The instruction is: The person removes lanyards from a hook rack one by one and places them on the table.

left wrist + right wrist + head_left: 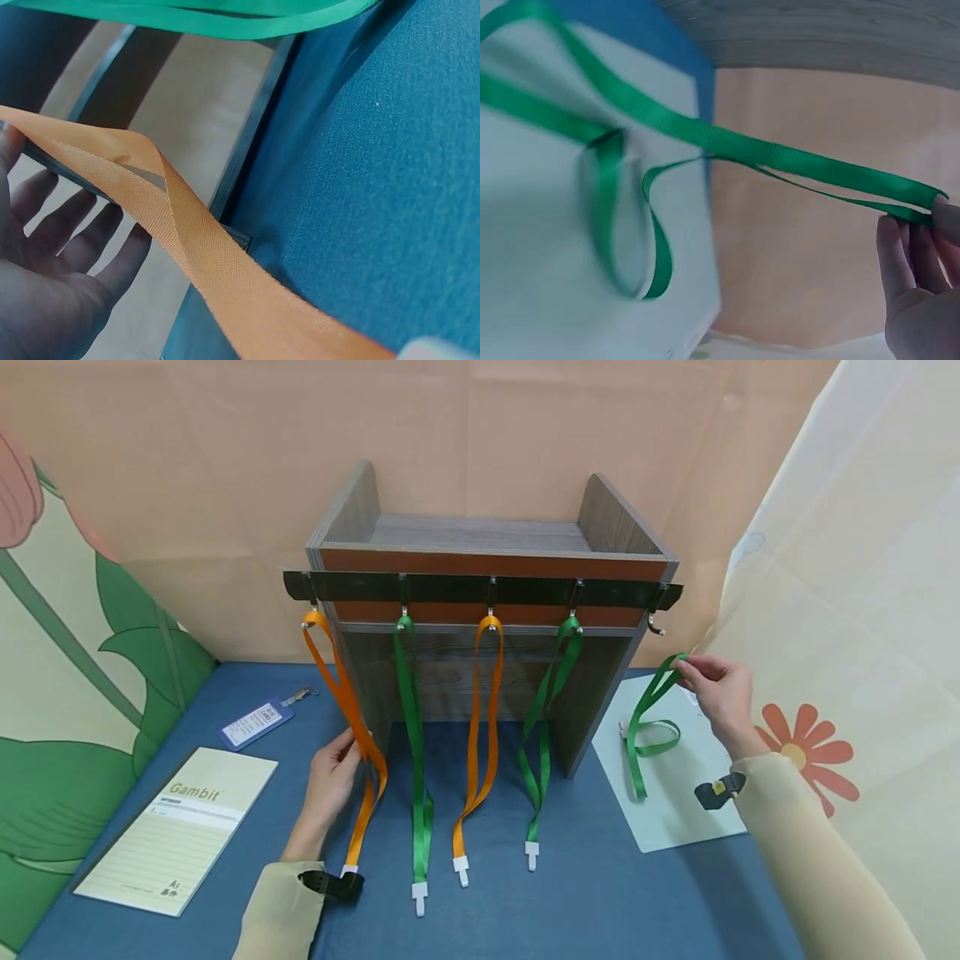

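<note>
One bare hook [656, 626] sat up-left of a green strap [727, 142] the right hand [720, 693] pinched; the left hand [332, 772] splayed its fingers.

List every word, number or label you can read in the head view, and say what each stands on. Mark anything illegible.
"Gambit": on the cover of the notepad.
Line under "Gambit", same cover: too small to read.
Mark at the cover's lower right: begins with "A"; the rest is too small to read.
Printed label on the blue badge: too small to read.
</note>
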The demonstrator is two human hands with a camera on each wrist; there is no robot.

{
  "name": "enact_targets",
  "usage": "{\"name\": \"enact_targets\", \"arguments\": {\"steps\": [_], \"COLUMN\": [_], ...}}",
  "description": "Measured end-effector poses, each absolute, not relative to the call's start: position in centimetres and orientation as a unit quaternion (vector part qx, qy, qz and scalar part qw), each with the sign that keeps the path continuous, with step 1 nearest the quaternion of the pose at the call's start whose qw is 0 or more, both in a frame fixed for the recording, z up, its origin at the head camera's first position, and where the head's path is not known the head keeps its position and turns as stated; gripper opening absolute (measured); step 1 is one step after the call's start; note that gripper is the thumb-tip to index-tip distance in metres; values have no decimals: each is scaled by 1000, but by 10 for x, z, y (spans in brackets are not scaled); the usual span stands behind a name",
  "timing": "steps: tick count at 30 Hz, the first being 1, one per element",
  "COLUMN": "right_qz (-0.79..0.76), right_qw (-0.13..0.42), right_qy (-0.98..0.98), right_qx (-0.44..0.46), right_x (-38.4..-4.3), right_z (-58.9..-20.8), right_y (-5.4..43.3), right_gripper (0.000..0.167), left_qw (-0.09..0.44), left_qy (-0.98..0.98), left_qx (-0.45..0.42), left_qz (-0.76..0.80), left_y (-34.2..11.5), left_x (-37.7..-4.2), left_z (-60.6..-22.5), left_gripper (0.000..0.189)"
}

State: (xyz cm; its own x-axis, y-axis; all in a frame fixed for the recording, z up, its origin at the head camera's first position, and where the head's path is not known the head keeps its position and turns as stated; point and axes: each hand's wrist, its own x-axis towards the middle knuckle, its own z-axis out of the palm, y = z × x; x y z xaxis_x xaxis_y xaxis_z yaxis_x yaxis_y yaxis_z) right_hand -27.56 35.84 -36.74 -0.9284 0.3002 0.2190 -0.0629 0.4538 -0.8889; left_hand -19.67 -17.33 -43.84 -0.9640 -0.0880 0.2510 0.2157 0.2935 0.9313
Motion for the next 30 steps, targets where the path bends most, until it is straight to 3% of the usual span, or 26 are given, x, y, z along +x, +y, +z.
{"name": "enact_targets", "arguments": {"steps": [9,19,24,30], "right_qz": [378,262,251,242], "right_qw": [131,73,11,-10], "right_qy": [-915,-962,-968,-970], "right_qx": [-46,30,-2,-6], "right_x": [-266,-271,-273,-271], "right_z": [-405,-439,-450,-458], "right_y": [369,372,371,372], "right_gripper": [39,22,25,28], "left_qw": [113,115,114,124], "left_qy": [-796,-797,-798,-803], "left_qx": [-27,-25,-27,-30], "left_qz": [-594,-593,-591,-582], "left_y": [-173,-173,-174,-173], "left_x": [-197,-197,-197,-196], "left_z": [-438,-438,-437,-436], "left_gripper": [38,39,39,38]}}
